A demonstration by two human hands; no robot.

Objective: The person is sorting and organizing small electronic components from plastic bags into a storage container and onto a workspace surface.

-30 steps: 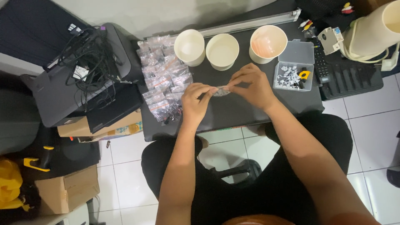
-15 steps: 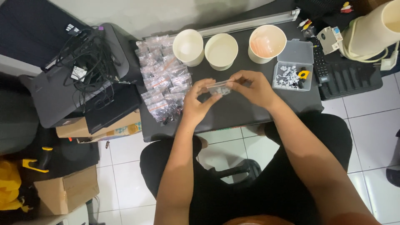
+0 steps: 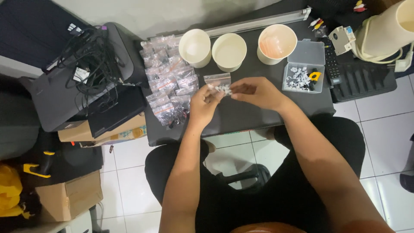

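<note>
We see a matt dark tabletop (image 3: pixel 258 116) carrying three smooth, cream paper-like cups (image 3: pixel 195 47) and a clear plastic box (image 3: pixel 304 69). At the left lie glossy, crinkled clear plastic bags (image 3: pixel 167 84); another clear bag (image 3: pixel 217 79) lies just beyond our hands.

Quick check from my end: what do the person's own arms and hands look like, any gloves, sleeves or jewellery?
Both arms are bare up to the frame edge, with no sleeves in view. The left hand and right hand wear no gloves, and no watch, ring or bracelet can be made out. Dark clothing covers the legs below.
</note>
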